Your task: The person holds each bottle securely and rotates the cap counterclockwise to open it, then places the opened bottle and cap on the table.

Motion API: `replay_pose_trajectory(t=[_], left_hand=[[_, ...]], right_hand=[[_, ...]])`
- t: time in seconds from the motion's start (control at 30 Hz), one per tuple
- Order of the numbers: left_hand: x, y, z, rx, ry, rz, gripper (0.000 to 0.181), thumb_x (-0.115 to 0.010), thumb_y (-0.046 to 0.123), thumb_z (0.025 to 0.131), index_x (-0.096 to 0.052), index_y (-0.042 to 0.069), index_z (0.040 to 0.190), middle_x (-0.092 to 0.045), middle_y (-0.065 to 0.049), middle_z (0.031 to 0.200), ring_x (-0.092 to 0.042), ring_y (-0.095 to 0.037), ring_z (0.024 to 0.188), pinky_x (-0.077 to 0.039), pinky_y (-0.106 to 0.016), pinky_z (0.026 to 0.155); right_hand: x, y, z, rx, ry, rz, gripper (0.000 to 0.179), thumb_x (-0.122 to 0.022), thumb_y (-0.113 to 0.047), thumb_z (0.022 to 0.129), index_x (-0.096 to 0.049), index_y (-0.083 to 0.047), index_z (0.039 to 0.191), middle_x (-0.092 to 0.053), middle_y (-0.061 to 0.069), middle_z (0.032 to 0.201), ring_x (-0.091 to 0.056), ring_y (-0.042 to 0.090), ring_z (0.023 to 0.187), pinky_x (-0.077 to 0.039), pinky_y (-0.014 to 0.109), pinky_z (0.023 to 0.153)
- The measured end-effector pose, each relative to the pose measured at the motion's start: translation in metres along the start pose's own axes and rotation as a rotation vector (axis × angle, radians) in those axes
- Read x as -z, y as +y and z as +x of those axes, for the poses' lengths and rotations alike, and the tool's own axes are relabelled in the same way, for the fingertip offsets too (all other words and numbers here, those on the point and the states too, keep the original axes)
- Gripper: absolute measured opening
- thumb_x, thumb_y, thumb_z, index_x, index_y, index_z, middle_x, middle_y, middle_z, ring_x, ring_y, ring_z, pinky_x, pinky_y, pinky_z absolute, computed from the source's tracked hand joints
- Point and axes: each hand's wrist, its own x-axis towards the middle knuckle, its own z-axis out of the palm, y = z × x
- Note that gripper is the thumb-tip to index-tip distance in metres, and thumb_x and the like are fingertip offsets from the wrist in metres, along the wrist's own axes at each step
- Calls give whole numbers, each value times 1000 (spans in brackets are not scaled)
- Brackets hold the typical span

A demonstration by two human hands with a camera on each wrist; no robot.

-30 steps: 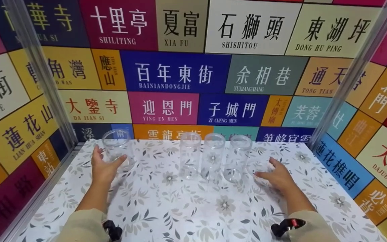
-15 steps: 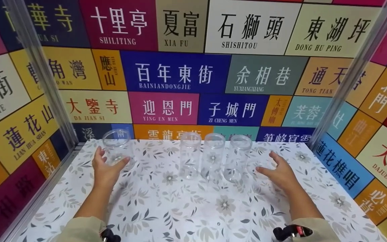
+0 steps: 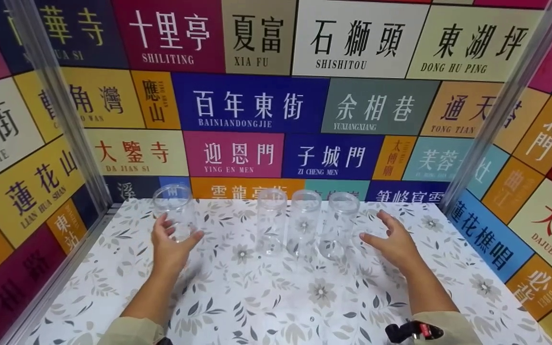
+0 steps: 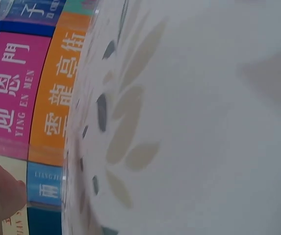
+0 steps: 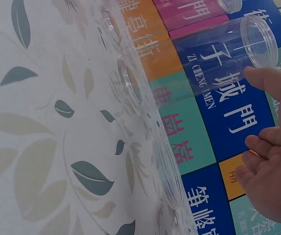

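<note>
Has just brought the wide clear jar (image 3: 176, 207) a little inward with the left hand (image 3: 171, 251), away from the left edge of the worktop (image 3: 257, 297) and toward the three slim clear cylinders (image 3: 304, 225), upright side by side short of the middle of the far edge; has left the row itself with no visible shift; means, by judgement, a jar under control and a narrowed gap to the row, though with a good stretch of worktop between the two; has also eased the right hand (image 3: 395, 245) slightly inward, toward the rightmost slim cylinder (image 3: 344, 215); holds the wide clear jar upright toward the far left corner of the worktop, with left fingers round one side and left thumb toward the other; cannot tell a lifted base from a resting one; holds the hands well apart from each other, with both forearms reaching in over the near edge; poses the right hand with thumb and fingers spread toward the far right corner, clasping nothing visible, with thumb tip just beside the rightmost slim cylinder; cannot tell contact from nearness at that tip; shows, in the right wrist view, a low curved clear edge (image 5: 168, 171) as well, too faint to name
</note>
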Motion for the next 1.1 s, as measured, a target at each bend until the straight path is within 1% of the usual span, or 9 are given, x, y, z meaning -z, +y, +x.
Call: replay_pose_trajectory(t=[0.1,0.17,0.23,0.3,0.4,0.6,0.73,0.9,1.1], left_hand=[[-10,-2,-4,-35,-84,-29,113,-91,19,86,-15,12,170,-32,-19,167,-32,-39,158,-29,-52,135],[-16,-3,-5,-31,-147,-20,113,-91,18,86,-16,12,170,-31,-18,169,-30,-38,160,-26,-52,136],[-22,-2,-5,-15,-207,4,113,-91,20,86,-15,13,170,-30,-16,173,-27,-37,163,-25,-52,136],[-27,-1,-5,27,-257,41,115,-91,26,87,-14,18,171,-26,-12,176,-23,-35,165,-24,-54,136],[-35,2,-6,62,-312,74,116,-92,32,86,-15,21,171,-25,-9,179,-21,-34,167,-24,-56,136],[-49,4,-8,98,-367,84,119,-94,36,82,-16,25,171,-27,-5,178,-21,-32,167,-22,-57,136],[-57,6,-7,112,-393,74,117,-95,34,81,-19,25,171,-29,-5,177,-23,-32,167,-24,-58,135],[-70,7,-8,80,-410,64,113,-94,30,83,-22,22,170,-32,-7,176,-25,-34,166,-25,-57,135],[-83,10,-8,87,-437,59,109,-93,28,84,-25,23,169,-35,-6,175,-29,-33,165,-29,-57,134]], right_hand=[[-1,-1,-2,24,1,18,110,-78,-57,93,-14,-18,174,-14,14,182,-18,50,164,-24,68,132],[-2,-2,-3,44,2,36,106,-76,-55,96,-14,-17,173,-14,13,182,-18,49,165,-23,66,133],[-3,-4,-4,63,3,58,102,-73,-53,99,-14,-15,173,-15,13,181,-17,47,166,-22,64,134],[-4,-6,-7,85,7,80,98,-70,-50,102,-14,-13,173,-17,13,181,-17,44,167,-21,61,135],[-5,-11,-10,115,10,117,93,-68,-44,105,-15,-9,172,-19,14,181,-17,40,168,-19,58,137],[-5,-20,-14,149,12,167,91,-67,-42,105,-15,-9,172,-20,11,181,-16,35,169,-19,55,137],[-6,-28,-17,171,21,190,89,-68,-40,106,-17,-12,173,-22,8,181,-18,33,169,-20,54,137],[-9,-39,-22,205,17,216,88,-68,-38,105,-17,-14,173,-21,7,181,-19,33,168,-21,55,137],[-13,-51,-28,228,24,232,88,-69,-35,105,-16,-17,173,-19,6,181,-21,41,167,-29,58,133]])
